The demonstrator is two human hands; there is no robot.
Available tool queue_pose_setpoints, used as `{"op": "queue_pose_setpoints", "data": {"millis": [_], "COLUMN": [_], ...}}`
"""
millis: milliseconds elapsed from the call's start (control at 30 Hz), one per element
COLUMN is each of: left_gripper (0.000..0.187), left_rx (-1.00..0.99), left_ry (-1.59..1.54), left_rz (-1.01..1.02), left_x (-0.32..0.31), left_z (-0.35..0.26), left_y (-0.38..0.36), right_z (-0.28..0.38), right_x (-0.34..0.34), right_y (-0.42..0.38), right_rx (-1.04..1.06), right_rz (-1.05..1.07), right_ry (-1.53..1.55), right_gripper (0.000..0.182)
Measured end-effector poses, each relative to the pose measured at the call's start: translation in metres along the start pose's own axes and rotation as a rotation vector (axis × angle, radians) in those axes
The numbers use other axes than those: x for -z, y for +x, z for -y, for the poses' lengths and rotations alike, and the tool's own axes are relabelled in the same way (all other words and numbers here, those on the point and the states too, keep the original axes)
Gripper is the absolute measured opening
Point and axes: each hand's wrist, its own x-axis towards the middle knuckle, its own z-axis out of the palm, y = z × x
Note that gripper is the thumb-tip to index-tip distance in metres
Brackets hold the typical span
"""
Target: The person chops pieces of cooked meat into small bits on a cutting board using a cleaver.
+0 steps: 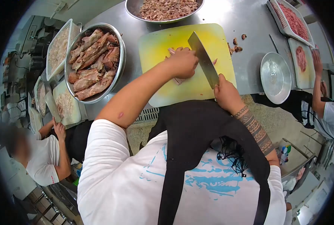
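Note:
My right hand (pixel 227 93) is closed around the handle of a broad cleaver (pixel 204 60), its blade angled up and to the left over the yellow-and-white cutting board (pixel 155 92). Just left of the blade, my left hand (pixel 184 63) is curled with bent fingers over a piece of meat (pixel 179 80), which it mostly hides. A small reddish sliver of meat (pixel 215 61) lies on the board to the right of the blade.
On the steel table (pixel 247 80) stand a bowl of large meat pieces (pixel 95 63), a bowl of chopped meat (pixel 169 9), a metal bowl (pixel 275 77) and a basket of ground meat (pixel 292 20). Brown scraps (pixel 235 48) lie nearby. Co-workers (pixel 47 153) stand at both sides.

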Motion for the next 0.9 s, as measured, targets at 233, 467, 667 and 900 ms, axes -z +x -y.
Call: {"op": "queue_pose_setpoints", "data": {"millis": [233,467,667,900], "left_gripper": [0.019,0.019,0.022,0.025], "left_rx": [-0.201,-0.202,-0.160,-0.229], "left_ry": [-0.018,0.017,-0.252,0.226], "left_rz": [-0.055,-0.079,-0.183,-0.103], "left_x": [-0.008,0.003,-0.002,-0.008], "left_z": [0.025,0.031,0.056,0.017], "left_y": [-0.003,0.008,0.010,-0.002], "right_z": [-0.005,-0.002,-0.001,-0.003], "right_x": [-0.003,-0.004,-0.002,-0.001], "right_y": [0.000,0.000,0.000,0.001], "right_rx": [-0.009,0.016,0.004,-0.024], "right_rz": [-0.005,0.009,0.005,0.055], "right_ry": [0.038,-0.030,-0.011,0.000], "right_gripper": [0.022,0.018,0.017,0.025]}}
